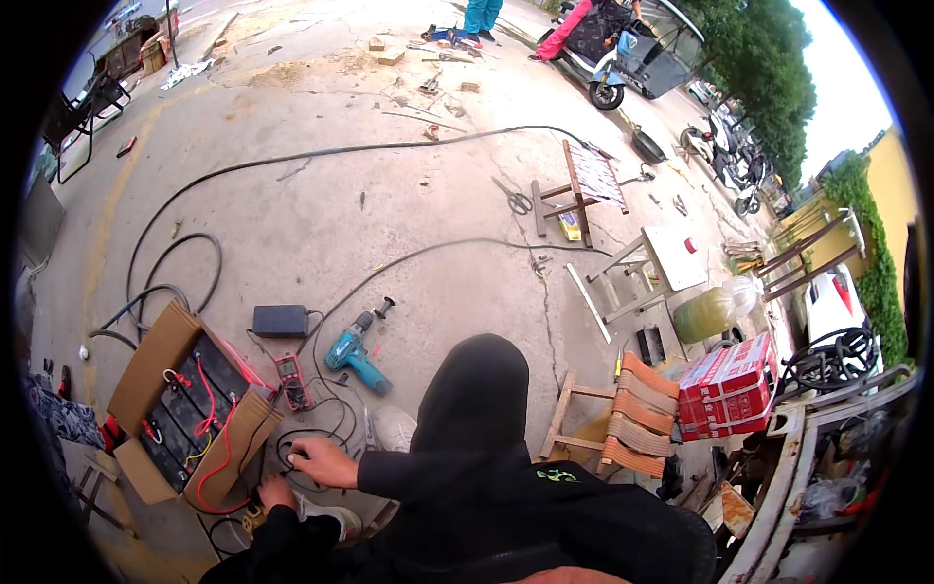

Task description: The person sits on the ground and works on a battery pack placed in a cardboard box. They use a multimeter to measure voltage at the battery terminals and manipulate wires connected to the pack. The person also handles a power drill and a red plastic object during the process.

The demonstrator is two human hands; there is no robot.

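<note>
My right hand has its fingers pinched on what looks like a thin black cable among loops on the ground. My left hand is below it, fingers curled, beside a yellow-and-black object; what it holds is unclear. To their left an open cardboard box holds dark battery blocks with red and yellow leads. A red multimeter and a black brick-shaped adapter lie above my hands. A teal drill rests near my raised knee.
A slatted wooden stool, red carton, white stool and folding stool stand to the right. A long cable crosses the concrete. Two people and parked scooters are farther off.
</note>
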